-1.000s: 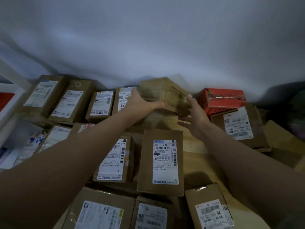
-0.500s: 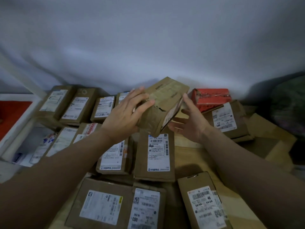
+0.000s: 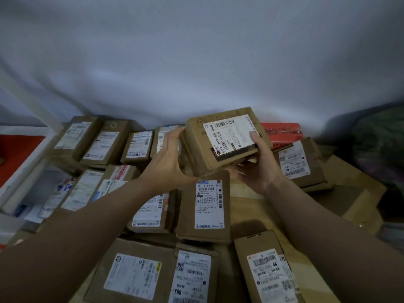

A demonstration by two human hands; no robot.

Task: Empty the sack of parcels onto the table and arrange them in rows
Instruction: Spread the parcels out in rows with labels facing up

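Observation:
I hold a brown cardboard parcel (image 3: 225,138) above the table, tilted, its white shipping label facing me. My left hand (image 3: 168,158) grips its left side. My right hand (image 3: 258,167) supports it from below and the right, thumb on the label. Under it several labelled brown parcels lie in rows on the wooden table (image 3: 247,206): a back row (image 3: 102,141), a middle row (image 3: 207,208) and a front row (image 3: 135,272). A red parcel (image 3: 282,132) lies at the back right against the wall.
A white wall rises behind the table. A white frame with a red panel (image 3: 19,154) stands at the left. Loose brown parcels (image 3: 354,191) and a dark sack (image 3: 380,145) sit at the right edge.
The parcel has been turned over in both hands, from its plain taped side to its labelled face. My right hand has moved under it, with the thumb on top.

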